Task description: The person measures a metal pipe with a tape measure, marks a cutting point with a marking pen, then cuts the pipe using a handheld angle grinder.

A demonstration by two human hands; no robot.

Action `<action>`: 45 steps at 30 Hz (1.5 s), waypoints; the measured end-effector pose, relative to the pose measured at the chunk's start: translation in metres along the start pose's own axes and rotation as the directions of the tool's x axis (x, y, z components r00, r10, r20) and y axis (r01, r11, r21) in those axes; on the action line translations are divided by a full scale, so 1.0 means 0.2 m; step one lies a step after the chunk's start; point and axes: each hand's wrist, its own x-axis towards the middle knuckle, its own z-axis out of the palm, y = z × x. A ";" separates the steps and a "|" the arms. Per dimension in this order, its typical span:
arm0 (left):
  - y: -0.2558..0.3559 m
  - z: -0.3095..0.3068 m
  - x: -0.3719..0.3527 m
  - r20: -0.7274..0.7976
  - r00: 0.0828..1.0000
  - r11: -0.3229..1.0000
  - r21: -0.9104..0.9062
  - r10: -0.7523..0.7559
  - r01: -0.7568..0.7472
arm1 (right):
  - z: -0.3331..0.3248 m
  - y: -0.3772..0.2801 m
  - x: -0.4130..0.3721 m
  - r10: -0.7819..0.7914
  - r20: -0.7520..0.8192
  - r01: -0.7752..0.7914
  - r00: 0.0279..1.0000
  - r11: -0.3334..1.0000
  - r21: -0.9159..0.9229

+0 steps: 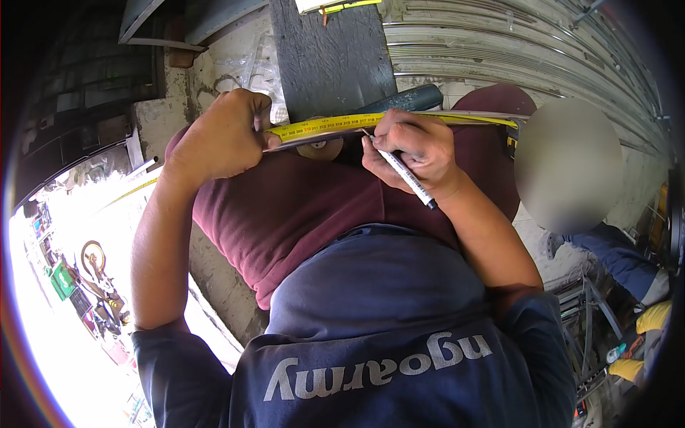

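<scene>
Your right hand (421, 146) pinches the pen (407, 173), its tip just left of those fingers, by the near edge of the tape (325, 126). Tape and rod (307, 142) run left to right; your left hand (222, 135) pinches both farther left.

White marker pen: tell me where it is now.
In the head view, the white marker pen is in the right hand, just right of centre, its tip near the yellow tape measure.
</scene>
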 end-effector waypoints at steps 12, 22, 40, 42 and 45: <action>0.01 -0.01 0.00 0.000 1.000 1.000 0.006 0.014 -0.014 | 0.00 -0.01 0.00 0.016 0.007 -0.016 1.000 1.000 -0.018; 0.00 0.00 0.00 0.008 1.000 1.000 0.016 -0.004 0.004 | -0.01 -0.01 0.00 0.020 0.029 -0.019 0.999 1.000 -0.019; 0.03 -0.02 -0.02 0.018 1.000 1.000 -0.002 -0.020 0.020 | -0.01 0.00 0.00 0.001 0.017 0.000 1.000 1.000 -0.026; 0.03 -0.02 -0.02 0.016 1.000 1.000 -0.005 -0.015 0.015 | -0.01 0.00 0.00 -0.006 0.032 0.007 0.999 0.999 -0.042; 0.02 0.01 -0.02 -0.043 0.998 0.999 -0.003 0.037 -0.037 | -0.01 -0.01 0.00 0.002 0.018 -0.001 1.000 0.999 -0.037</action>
